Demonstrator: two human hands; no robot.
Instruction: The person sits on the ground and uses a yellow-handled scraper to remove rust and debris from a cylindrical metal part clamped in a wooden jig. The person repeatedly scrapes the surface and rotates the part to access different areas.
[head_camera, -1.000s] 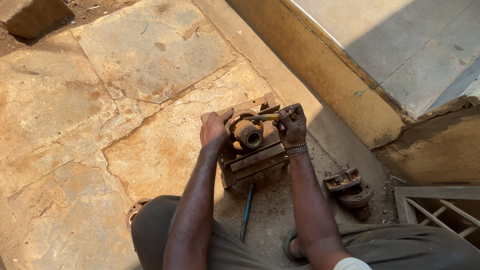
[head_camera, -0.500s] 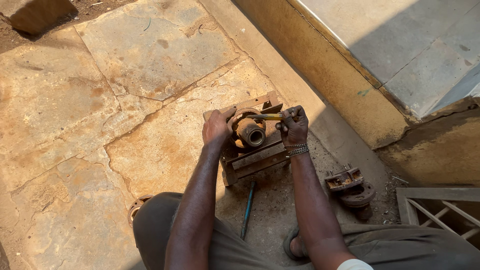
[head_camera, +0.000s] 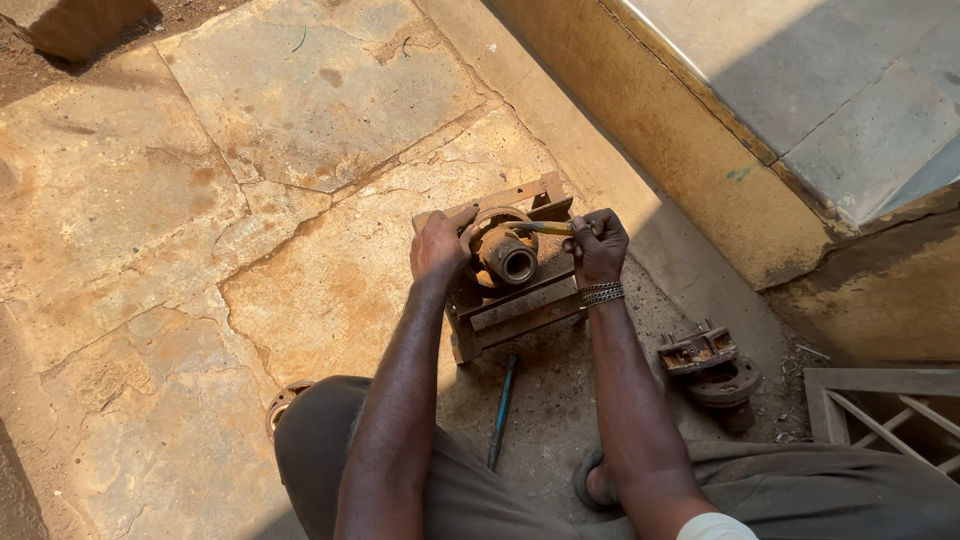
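A rusty hub (head_camera: 505, 252), round with a dark open bore facing the camera, sits on a low wooden frame (head_camera: 520, 305) of slats set on the stone floor (head_camera: 200, 200), just in front of a seated person's knees. The left hand (head_camera: 438, 243) grips the hub's left rim, fingers curled over its edge and pressed against the metal. The right hand (head_camera: 598, 245), a beaded bracelet (head_camera: 602, 294) at its wrist, is closed in a fist around the end of a thin yellowish rod (head_camera: 540, 228), which lies across the top of the hub. Both forearms reach forward from the bottom of the view.

On the floor between the person's legs, just below the frame, lies a slim blue-handled tool (head_camera: 501, 410), pointing toward the frame. To the right, near the right knee and apart from the frame, stands a second rusty hub part (head_camera: 712, 362) with a flanged top. A metal grille (head_camera: 880, 415) shows at the lower right corner. A raised, ochre-painted step (head_camera: 690, 160) runs diagonally behind the work, with grey paving slabs (head_camera: 830, 90) above it, half in shadow. A sandal (head_camera: 590, 478) is visible beneath the right forearm.
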